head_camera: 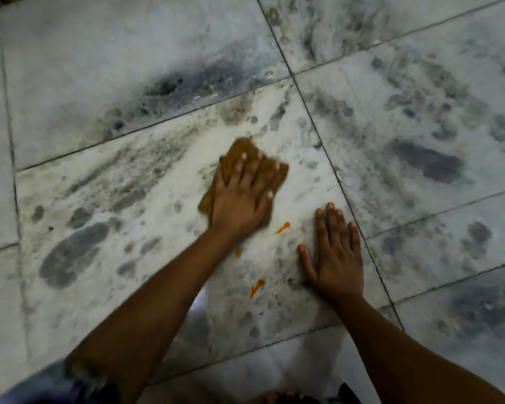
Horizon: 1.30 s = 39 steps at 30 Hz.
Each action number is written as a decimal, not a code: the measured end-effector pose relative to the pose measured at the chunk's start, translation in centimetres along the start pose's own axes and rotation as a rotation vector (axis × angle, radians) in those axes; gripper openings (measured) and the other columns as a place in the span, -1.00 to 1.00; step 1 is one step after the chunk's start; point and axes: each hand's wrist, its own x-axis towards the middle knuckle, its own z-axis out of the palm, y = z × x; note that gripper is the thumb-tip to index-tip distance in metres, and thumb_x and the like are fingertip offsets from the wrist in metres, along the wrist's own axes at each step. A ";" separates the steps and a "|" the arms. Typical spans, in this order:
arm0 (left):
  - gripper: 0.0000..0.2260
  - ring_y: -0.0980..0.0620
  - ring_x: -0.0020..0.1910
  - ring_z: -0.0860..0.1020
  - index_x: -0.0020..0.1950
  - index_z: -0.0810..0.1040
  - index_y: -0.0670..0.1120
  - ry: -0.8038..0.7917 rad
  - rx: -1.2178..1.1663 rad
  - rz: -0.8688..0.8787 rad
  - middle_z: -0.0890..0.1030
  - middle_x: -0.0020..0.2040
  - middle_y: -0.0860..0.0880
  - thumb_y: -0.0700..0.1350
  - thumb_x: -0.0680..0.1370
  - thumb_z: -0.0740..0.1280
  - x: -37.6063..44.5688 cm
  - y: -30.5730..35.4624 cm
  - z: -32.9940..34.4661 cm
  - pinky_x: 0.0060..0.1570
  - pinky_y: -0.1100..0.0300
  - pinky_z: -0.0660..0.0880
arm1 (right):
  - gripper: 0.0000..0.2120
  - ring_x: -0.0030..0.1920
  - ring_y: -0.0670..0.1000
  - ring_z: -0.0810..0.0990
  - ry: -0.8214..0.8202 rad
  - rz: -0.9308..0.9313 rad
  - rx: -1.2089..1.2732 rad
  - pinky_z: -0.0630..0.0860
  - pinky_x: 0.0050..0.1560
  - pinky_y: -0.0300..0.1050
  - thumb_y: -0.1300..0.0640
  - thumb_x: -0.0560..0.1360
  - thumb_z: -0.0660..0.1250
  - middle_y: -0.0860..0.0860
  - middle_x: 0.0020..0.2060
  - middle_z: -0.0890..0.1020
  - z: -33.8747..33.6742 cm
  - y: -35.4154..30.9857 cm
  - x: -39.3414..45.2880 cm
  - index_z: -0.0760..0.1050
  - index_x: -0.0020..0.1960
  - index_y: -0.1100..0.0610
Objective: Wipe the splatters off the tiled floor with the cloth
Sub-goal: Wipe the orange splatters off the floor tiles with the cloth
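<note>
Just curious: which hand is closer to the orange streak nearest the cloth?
Left. The left hand presses on the cloth just up-left of the streak, almost at it. The right hand lies flat on the floor, farther off to the streak's right.

- White marble-look tiled floor (pixel 146 83) mottled with grey and black veining; smooth, faintly glossy, with a pale sheen near the bottom edge.
- Thin dark grout lines (pixel 318 123) between the tiles, matt and slightly recessed.
- Mustard-brown woven cloth (pixel 236 153), soft, matt, crumpled flat under the left hand (pixel 239 199).
- Small orange splatters (pixel 257 287), wet-looking and shiny, smeared thin on the stone.
- Faded blue denim-like fabric (pixel 50 383) at the lower left corner, matt, blurred.
</note>
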 end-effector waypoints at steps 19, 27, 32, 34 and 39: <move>-0.52 -0.09 0.48 0.19 0.49 0.18 0.14 -0.048 0.038 0.222 0.25 0.50 -0.01 0.12 0.56 -0.09 2.7 3.6 0.1 0.34 -0.14 0.12 | -0.31 0.50 0.08 0.07 0.044 -0.009 -0.004 0.01 0.46 0.08 -0.15 0.49 0.05 0.17 0.49 0.15 0.5 0.0 0.0 0.13 0.50 0.23; -0.55 0.00 0.53 -0.04 0.50 -0.02 0.23 -0.219 -0.008 0.151 -0.01 0.56 0.10 0.18 0.60 -0.17 1.2 -0.2 -2.2 0.35 -0.12 0.04 | -0.38 0.49 0.06 0.11 0.027 -0.040 0.057 -0.07 0.48 -0.07 -0.09 0.54 0.01 0.19 0.47 0.20 0.3 0.4 -0.3 0.17 0.48 0.27; -0.56 0.00 0.53 -0.14 0.51 -0.10 0.22 -0.280 -0.026 0.039 -0.10 0.56 0.09 0.14 0.63 -0.12 0.8 5.0 -2.0 0.41 -0.14 -0.09 | -0.40 0.48 0.04 0.10 0.025 -0.035 0.029 -0.04 0.47 -0.06 -0.07 0.54 0.01 0.17 0.48 0.21 0.3 2.0 -4.1 0.18 0.48 0.24; -0.53 -0.02 0.53 -0.17 0.50 -0.16 0.22 -0.243 0.028 0.080 -0.13 0.56 0.08 0.20 0.60 -0.18 -2.8 6.7 -0.4 0.40 -0.15 -0.12 | -0.39 0.49 0.04 0.09 0.034 -0.025 0.022 -0.03 0.47 -0.05 -0.07 0.54 0.01 0.17 0.48 0.19 0.4 2.4 -4.8 0.16 0.49 0.24; -0.51 -0.05 0.53 -0.05 0.48 -0.08 0.20 -0.154 0.052 0.165 -0.01 0.55 0.04 0.23 0.55 -0.17 -7.8 5.2 1.3 0.40 -0.11 -0.20 | -0.37 0.51 0.04 0.05 0.020 -0.028 0.014 -0.02 0.48 -0.01 -0.10 0.54 -0.02 0.15 0.51 0.12 0.5 2.5 -4.6 0.09 0.51 0.22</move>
